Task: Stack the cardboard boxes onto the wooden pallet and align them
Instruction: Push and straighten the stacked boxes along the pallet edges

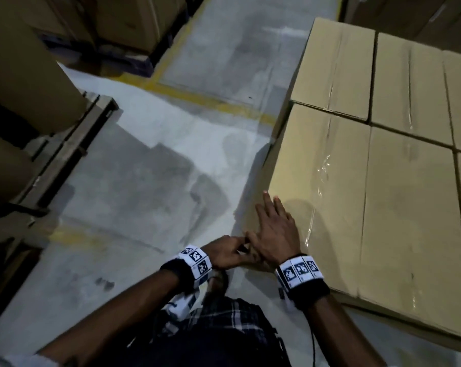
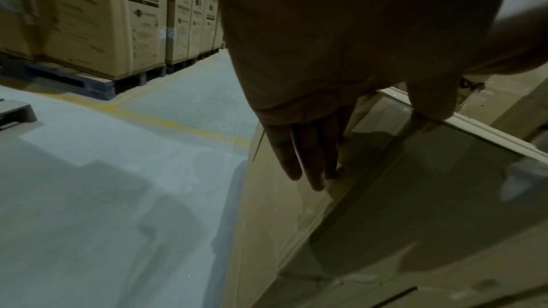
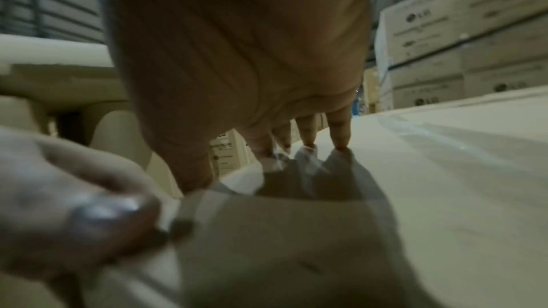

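Right hand point(image 1: 273, 234) flat on box point(image 1: 343, 194) corner.

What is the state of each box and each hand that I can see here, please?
nearest cardboard box: shut, taped along the top seam, lying flat beside its neighbours.
neighbouring boxes: shut, taped, side by side in one layer.
right hand: open, flat on the nearest box's top by its near left corner.
left hand: open, fingers straight on that box's side, thumb at the top edge.
printed boxes: shut, standing upright in rows.
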### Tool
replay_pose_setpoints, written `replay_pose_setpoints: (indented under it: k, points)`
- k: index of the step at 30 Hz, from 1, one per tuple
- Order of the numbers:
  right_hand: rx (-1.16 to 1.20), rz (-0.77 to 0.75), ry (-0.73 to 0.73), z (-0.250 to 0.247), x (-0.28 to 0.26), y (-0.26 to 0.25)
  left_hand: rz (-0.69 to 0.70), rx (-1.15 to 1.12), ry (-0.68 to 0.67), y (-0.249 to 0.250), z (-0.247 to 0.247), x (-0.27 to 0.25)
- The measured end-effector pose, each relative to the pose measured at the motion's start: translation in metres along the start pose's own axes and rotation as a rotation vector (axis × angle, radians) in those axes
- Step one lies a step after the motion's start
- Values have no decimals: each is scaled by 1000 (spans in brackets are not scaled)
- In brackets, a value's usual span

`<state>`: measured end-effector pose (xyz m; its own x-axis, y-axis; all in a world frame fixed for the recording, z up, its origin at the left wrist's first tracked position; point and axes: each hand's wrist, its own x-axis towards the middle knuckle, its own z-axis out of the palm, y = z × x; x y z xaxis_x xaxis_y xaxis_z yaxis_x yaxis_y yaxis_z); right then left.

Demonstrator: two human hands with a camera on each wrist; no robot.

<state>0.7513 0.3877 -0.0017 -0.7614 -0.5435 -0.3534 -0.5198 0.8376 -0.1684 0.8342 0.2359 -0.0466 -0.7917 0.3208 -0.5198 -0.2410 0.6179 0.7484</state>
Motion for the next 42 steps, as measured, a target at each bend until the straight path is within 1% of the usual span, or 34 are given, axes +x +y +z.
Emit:
replay_pose_setpoints:
  k: [2,7,11,13,16,19,22,25,27,30,33,36,38,40,42]
  points:
    - [-8,20,-19,-3,2,-7,24,32,-57,-1,-11,6]
    - [-13,150,-57,-15,14,-27,76,21,-192,-10,-46,23]
    - [-20,293,-51,-33,41,-48,104,12,-219,-31,-94,42]
    - [12,361,-34,-42,63,-60,132,-7,-203,-48,-125,53]
    - [45,448,44,-58,111,-80,162,-50,-140,-80,-188,73]
    - [57,552,57,-76,161,-101,144,-56,-32,-105,-255,86]
    - [137,648,128,-96,206,-118,112,-91,42,-126,-322,100]
    - [220,759,178,-113,245,-125,91,-178,108,-145,-378,129]
    - [257,812,196,-121,266,-124,69,-229,147,-144,-406,151]
    - [301,917,248,-130,299,-113,65,-238,121,-129,-443,201]
    - [329,1017,313,-134,329,-95,116,-174,82,-109,-468,263]
    - [354,1107,419,-137,363,-68,205,-46,14,-75,-491,317]
    - [357,1149,433,-139,385,-57,231,43,0,-60,-506,344]
    - [375,1171,477,-146,408,-44,256,92,-48,-46,-524,375]
    - [376,1194,478,-155,429,-31,295,135,-74,-35,-543,409]
